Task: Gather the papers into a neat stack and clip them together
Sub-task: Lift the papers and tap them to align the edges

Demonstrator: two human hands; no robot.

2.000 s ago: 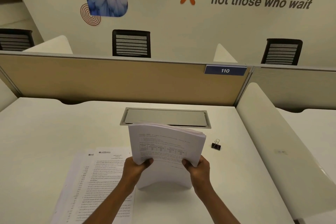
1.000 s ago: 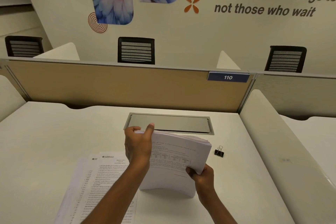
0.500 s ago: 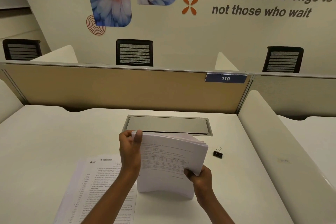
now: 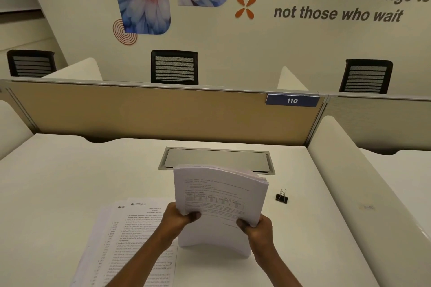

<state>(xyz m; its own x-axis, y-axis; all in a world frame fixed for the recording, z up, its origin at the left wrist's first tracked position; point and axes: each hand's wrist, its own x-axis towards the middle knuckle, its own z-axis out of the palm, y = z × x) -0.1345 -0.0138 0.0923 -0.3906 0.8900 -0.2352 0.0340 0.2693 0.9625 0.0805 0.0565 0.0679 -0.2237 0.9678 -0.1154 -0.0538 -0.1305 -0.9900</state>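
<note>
A thick stack of printed papers (image 4: 219,196) stands upright on its bottom edge on the white desk (image 4: 70,182), bowed a little toward me. My left hand (image 4: 178,219) grips its left side and my right hand (image 4: 257,228) grips its right side, thumbs on the front page. More printed sheets (image 4: 130,240) lie flat and fanned on the desk to the left, partly under my left forearm. A small black binder clip (image 4: 281,197) sits on the desk to the right of the stack, apart from it.
A grey metal cable hatch (image 4: 217,158) is set into the desk just behind the stack. A tan partition (image 4: 151,114) closes the far edge and a white side divider (image 4: 363,193) runs along the right. Black chairs stand beyond the partition.
My left hand has come down from the stack's top left corner to grip its left side lower down. The stack stays upright on the desk; my right hand keeps its grip.
</note>
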